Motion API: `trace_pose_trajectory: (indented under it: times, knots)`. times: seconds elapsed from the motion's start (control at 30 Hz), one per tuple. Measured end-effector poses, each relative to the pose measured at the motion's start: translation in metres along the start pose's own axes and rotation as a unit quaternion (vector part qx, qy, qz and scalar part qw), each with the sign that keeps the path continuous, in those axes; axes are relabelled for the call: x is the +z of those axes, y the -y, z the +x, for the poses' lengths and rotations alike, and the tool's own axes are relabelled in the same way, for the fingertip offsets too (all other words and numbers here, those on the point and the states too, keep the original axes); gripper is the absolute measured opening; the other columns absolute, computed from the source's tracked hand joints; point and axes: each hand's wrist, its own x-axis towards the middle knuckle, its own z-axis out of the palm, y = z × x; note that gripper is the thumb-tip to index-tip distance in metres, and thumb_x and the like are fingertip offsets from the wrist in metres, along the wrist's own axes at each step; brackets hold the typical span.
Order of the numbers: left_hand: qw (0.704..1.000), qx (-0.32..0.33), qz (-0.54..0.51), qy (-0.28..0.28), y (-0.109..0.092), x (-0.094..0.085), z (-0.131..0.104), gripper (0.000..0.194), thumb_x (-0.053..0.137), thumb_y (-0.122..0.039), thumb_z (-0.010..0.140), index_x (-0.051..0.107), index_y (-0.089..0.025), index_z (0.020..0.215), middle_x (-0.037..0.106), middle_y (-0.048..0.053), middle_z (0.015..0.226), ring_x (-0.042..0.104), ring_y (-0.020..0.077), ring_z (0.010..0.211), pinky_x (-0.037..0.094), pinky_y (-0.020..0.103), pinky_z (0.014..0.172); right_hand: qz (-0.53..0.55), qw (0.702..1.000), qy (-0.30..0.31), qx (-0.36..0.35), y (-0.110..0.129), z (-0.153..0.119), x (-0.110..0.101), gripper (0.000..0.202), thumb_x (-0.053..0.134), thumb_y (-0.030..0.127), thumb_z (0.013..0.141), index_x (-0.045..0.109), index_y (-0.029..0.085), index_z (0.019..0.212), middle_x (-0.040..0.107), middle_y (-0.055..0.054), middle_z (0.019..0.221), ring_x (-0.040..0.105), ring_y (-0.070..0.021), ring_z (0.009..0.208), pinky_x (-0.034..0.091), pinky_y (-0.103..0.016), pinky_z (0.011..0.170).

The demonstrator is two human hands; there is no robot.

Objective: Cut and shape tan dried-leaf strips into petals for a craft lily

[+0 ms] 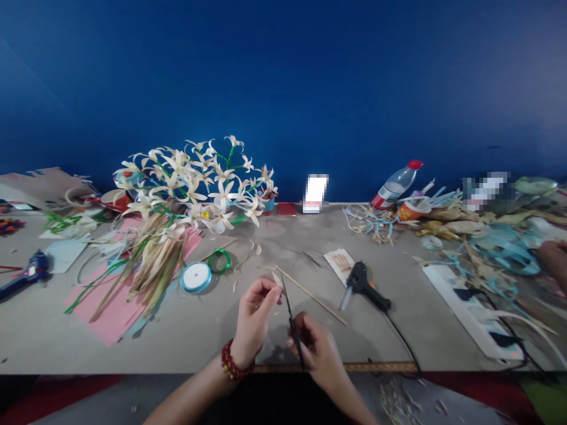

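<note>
My left hand (259, 313), with a red beaded bracelet on the wrist, is closed in a pinch. Between its thumb and fingers is a small pale petal-like piece (277, 278) of dried husk, mostly covered by the fingertips. Dark scissors (291, 319) point away from me in my right hand (315, 348), whose fingers are wrapped round the handles. Their blades come up right beside the pale piece; whether they touch it I cannot tell. A thin wooden stick (312, 295) lies on the table just beyond both hands.
Husk flowers (221, 189) on green stems stand at the back left, above husk strips (155, 265) and pink paper (106, 313). Ribbon spools (195, 277) lie nearby. Right are a black glue gun (365, 286), a power strip (472, 313), a tilted bottle (395, 186) and another person's hand (553, 262).
</note>
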Motion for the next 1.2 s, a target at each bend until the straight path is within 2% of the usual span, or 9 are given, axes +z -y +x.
trace_pose_trajectory:
  times: [0.2, 0.3, 0.37, 0.5, 0.6, 0.73, 0.87, 1.0, 1.2]
  knots:
    - [0.999, 0.006, 0.034, 0.018, -0.002, -0.003, 0.0, 0.019, 0.061, -0.029, 0.091, 0.06, -0.017, 0.077, 0.055, -0.002, 0.069, 0.051, 0.0115, 0.067, 0.041, 0.022, 0.068, -0.022, 1.0, -0.015, 0.012, -0.004, 0.0, -0.004, 0.039, 0.064, 0.048, 0.077, 0.037, 0.023, 0.065, 0.033, 0.007, 0.057, 0.028, -0.0115, 0.054, 0.025, -0.023, 0.049]
    - [0.999, -0.002, 0.03, 0.025, -0.004, -0.003, 0.0, 0.018, 0.06, -0.029, 0.091, 0.059, -0.017, 0.077, 0.055, -0.002, 0.069, 0.051, 0.0118, 0.067, 0.041, 0.023, 0.068, 0.012, 0.999, -0.029, 0.029, -0.005, -0.002, -0.004, 0.042, 0.067, 0.05, 0.076, 0.038, 0.023, 0.064, 0.033, 0.007, 0.056, 0.029, -0.0108, 0.053, 0.027, -0.022, 0.049]
    - [0.999, -0.007, 0.033, 0.042, -0.006, -0.004, -0.002, 0.018, 0.058, -0.029, 0.092, 0.058, -0.017, 0.078, 0.056, -0.001, 0.069, 0.052, 0.0124, 0.068, 0.042, 0.024, 0.069, 0.062, 0.997, -0.033, 0.038, -0.005, -0.004, -0.004, 0.04, 0.067, 0.052, 0.077, 0.043, 0.022, 0.067, 0.037, 0.006, 0.058, 0.033, -0.011, 0.053, 0.031, -0.023, 0.05]
    - [0.991, -0.021, 0.051, 0.124, -0.012, -0.007, -0.005, 0.018, 0.053, -0.028, 0.093, 0.056, -0.017, 0.08, 0.057, 0.001, 0.076, 0.054, 0.0146, 0.073, 0.043, 0.027, 0.073, 0.204, 0.977, -0.037, 0.047, 0.0, -0.003, -0.009, 0.036, 0.067, 0.054, 0.08, 0.058, 0.019, 0.083, 0.056, -0.001, 0.073, 0.044, -0.012, 0.055, 0.038, -0.023, 0.05]
    - [0.977, -0.043, 0.086, 0.191, -0.018, -0.011, -0.006, 0.015, 0.051, -0.026, 0.092, 0.055, -0.016, 0.08, 0.056, 0.001, 0.074, 0.054, 0.0151, 0.071, 0.043, 0.027, 0.07, 0.273, 0.959, -0.062, 0.043, 0.012, 0.007, -0.015, 0.037, 0.078, 0.046, 0.072, 0.062, 0.019, 0.092, 0.063, -0.003, 0.082, 0.047, -0.012, 0.058, 0.04, -0.023, 0.051]
    - [0.954, -0.016, 0.177, 0.241, -0.027, -0.015, -0.005, 0.014, 0.051, -0.021, 0.088, 0.052, -0.017, 0.075, 0.056, 0.001, 0.072, 0.052, 0.0147, 0.071, 0.04, 0.026, 0.07, 0.313, 0.946, -0.069, 0.049, 0.033, 0.025, -0.02, 0.037, 0.083, 0.038, 0.066, 0.062, 0.02, 0.091, 0.065, -0.002, 0.083, 0.051, -0.0119, 0.061, 0.042, -0.022, 0.053]
    - [0.935, 0.0, 0.213, 0.283, -0.032, -0.021, -0.002, 0.012, 0.053, -0.016, 0.085, 0.05, -0.017, 0.073, 0.056, 0.0, 0.071, 0.051, 0.0143, 0.069, 0.04, 0.025, 0.068, 0.292, 0.954, -0.046, 0.05, 0.044, 0.033, -0.021, 0.034, 0.085, 0.031, 0.062, 0.061, 0.019, 0.083, 0.064, 0.0, 0.075, 0.055, -0.013, 0.064, 0.044, -0.022, 0.059]
    - [0.948, -0.008, 0.174, 0.267, -0.029, -0.027, 0.001, 0.013, 0.056, -0.021, 0.086, 0.053, -0.016, 0.075, 0.056, 0.001, 0.073, 0.052, 0.0141, 0.07, 0.041, 0.026, 0.069, 0.284, 0.957, -0.028, 0.047, 0.042, 0.032, -0.02, 0.035, 0.085, 0.029, 0.061, 0.059, 0.019, 0.082, 0.062, 0.002, 0.07, 0.055, -0.0119, 0.06, 0.043, -0.021, 0.056]
    - [0.982, -0.083, -0.009, 0.171, -0.011, -0.018, -0.005, 0.018, 0.066, -0.031, 0.087, 0.057, -0.016, 0.086, 0.058, 0.001, 0.075, 0.055, 0.0131, 0.069, 0.044, 0.025, 0.068, 0.281, 0.955, -0.086, 0.041, 0.039, 0.03, -0.011, 0.032, 0.082, 0.026, 0.064, 0.058, 0.02, 0.083, 0.064, 0.002, 0.072, 0.057, -0.0128, 0.061, 0.044, -0.022, 0.056]
